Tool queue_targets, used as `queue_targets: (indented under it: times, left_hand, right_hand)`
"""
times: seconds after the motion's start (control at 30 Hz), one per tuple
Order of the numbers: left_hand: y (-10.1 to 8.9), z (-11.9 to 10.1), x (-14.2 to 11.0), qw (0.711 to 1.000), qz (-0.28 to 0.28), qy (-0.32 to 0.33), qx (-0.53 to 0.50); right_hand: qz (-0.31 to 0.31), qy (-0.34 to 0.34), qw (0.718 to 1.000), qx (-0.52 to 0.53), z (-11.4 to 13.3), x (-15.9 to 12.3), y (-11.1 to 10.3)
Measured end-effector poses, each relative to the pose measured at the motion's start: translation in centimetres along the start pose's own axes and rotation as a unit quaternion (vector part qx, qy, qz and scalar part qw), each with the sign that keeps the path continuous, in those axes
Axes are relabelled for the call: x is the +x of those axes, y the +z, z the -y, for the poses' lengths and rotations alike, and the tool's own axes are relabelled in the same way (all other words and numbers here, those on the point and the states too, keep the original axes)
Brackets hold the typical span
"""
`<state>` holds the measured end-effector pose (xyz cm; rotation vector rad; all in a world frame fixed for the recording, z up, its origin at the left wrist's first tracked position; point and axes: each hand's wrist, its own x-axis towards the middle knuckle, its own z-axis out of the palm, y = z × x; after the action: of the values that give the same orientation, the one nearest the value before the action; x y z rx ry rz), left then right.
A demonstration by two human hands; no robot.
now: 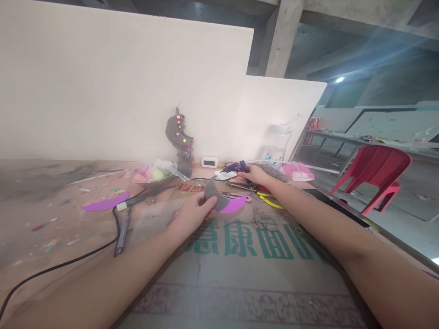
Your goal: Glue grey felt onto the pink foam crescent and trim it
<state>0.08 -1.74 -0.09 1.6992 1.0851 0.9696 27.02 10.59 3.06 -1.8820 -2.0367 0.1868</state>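
Note:
My left hand pinches a crescent of purple card between thumb and fingers. Grey yarn covers the upper part of that crescent, while its right tip shows bare purple. Farther back, my right hand is closed around a dark blue glue gun, whose nozzle points left over a small white pad. Just beside my right wrist lie yellow-handled scissors. A loose tangle of grey yarn rests on the printed cardboard, right of the crescent.
On the left are another purple card crescent, a pen and a black cable. A finished-looking moon ornament hangs against the white board. Behind stand a small white clock and a clear jar. A red chair is off to the right.

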Motion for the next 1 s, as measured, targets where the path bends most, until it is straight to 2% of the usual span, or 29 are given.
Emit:
queue_targets:
  times: [0.13, 0.27, 0.47, 0.6, 0.73, 0.83, 0.9, 1.0]
  left_hand:
    - [0.0, 0.1, 0.0, 1.000, -0.004, -0.008, -0.002]
    - [0.0, 0.1, 0.0, 0.999, -0.006, -0.006, -0.032]
    - [-0.1, 0.2, 0.2, 0.993, -0.030, -0.026, -0.112]
    - [-0.2, 0.1, 0.3, 0.986, -0.027, -0.018, -0.161]
    - [-0.2, 0.0, 0.2, 0.985, -0.016, -0.010, -0.172]
    - [-0.2, 0.0, 0.2, 0.988, -0.006, 0.006, -0.153]
    - [-0.2, 0.1, 0.2, 0.994, -0.019, 0.005, -0.111]
    - [-0.2, 0.1, 0.1, 0.999, -0.040, 0.005, -0.030]
  right_hand:
    - [-0.022, -0.025, 0.999, -0.020, -0.3, -1.6, -0.5]
    - [-0.058, -0.058, 0.996, -0.044, -0.1, -4.9, -1.0]
    - [-0.121, -0.145, 0.981, -0.039, 3.1, -11.7, -1.8]
    - [-0.047, -0.231, 0.972, -0.013, 5.9, -14.8, -1.2]
    - [-0.015, -0.285, 0.958, 0.001, 7.2, -15.8, 0.6]
    - [0.016, -0.347, 0.937, 0.038, 7.2, -15.9, 1.6]
    - [0.007, -0.370, 0.927, 0.057, 7.1, -16.1, 1.9]
    - [-0.042, -0.369, 0.927, 0.056, 6.6, -16.6, 1.9]
